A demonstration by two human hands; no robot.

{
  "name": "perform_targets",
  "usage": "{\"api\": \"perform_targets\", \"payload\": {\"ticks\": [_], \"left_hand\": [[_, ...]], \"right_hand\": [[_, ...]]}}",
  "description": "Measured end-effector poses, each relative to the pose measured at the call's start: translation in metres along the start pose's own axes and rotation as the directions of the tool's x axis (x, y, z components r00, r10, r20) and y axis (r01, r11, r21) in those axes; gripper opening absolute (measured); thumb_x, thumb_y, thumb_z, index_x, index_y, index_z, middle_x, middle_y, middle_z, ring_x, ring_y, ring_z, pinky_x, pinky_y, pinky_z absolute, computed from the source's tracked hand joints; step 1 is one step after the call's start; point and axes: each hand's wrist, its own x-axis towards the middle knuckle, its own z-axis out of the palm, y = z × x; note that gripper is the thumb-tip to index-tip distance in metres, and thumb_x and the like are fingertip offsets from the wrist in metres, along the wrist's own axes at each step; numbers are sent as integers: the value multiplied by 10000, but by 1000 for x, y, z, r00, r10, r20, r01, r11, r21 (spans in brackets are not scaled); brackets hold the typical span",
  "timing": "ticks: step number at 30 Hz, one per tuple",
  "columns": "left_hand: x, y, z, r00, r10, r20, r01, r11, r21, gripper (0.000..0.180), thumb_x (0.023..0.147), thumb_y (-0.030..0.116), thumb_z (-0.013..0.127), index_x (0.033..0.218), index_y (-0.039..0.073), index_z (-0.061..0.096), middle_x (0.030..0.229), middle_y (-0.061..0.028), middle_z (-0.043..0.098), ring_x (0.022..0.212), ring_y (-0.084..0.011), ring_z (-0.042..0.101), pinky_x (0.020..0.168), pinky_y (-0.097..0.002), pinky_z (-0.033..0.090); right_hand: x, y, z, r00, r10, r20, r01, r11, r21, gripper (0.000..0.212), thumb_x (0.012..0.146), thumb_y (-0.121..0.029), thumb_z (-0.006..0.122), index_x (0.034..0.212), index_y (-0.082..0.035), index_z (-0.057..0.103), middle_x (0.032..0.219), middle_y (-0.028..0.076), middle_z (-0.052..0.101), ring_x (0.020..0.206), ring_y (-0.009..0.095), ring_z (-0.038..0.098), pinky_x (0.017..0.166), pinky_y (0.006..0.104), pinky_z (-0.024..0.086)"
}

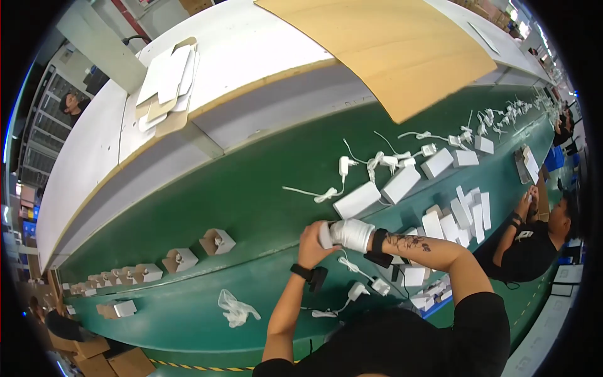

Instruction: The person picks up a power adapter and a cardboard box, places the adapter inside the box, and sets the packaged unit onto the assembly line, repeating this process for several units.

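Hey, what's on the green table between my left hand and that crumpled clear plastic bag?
In the head view, only bare green table shows between your left hand and the plastic bag.

The green counter (188, 314) curved across the frame, bearing a row of open boxes (172, 264) at lower left, a crumpled clear bag (236, 310) at lower centre, and white chargers (343, 166) beside white cartons (357, 200) right of centre. On the white shelf (245, 47) above lay a brown sheet (408, 53).
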Motion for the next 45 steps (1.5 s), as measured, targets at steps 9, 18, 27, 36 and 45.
{"api": "perform_targets", "payload": {"ticks": [9,18,27,36,45], "left_hand": [[18,-95,-72,916,-100,-388,125,991,39,792,607,135,822,1246,20,368,1089,-105,531,981,-237,527,881,-358,423],[-47,54,-3,817,-359,-452,239,923,-303,368,859,146,592,1187,34,470,1141,-107,549,1017,-201,541,845,-325,436],[15,81,101,756,-572,318,115,-362,-925,415,936,384,475,1156,39,541,1026,-107,626,918,-177,602,799,-309,478],[10,131,122,860,-505,74,196,193,-961,342,972,271,436,1202,40,536,943,-42,591,840,-106,544,765,-239,437],[32,76,124,924,-127,-361,87,988,-125,476,864,288,593,1270,63,486,1223,-96,491,1108,-254,462,971,-360,345]], "right_hand": [[102,160,24,386,922,25,-919,386,-82,538,785,-450,633,1104,-47,474,983,168,641,867,376,628,728,427,500],[28,115,-6,554,833,-21,-208,163,964,594,787,-273,691,1268,-41,432,1058,117,623,870,190,630,733,320,509],[-128,-27,-56,908,418,-27,64,-76,995,461,871,-133,591,1282,-32,409,1008,75,593,848,136,574,762,260,476],[-132,-30,-22,789,611,-63,8,93,996,428,844,-98,593,1241,-29,450,1010,33,566,867,107,548,761,225,451],[-120,14,-12,584,804,-112,165,17,986,353,839,-85,606,1174,-52,502,981,52,598,809,117,577,691,227,483]]}}
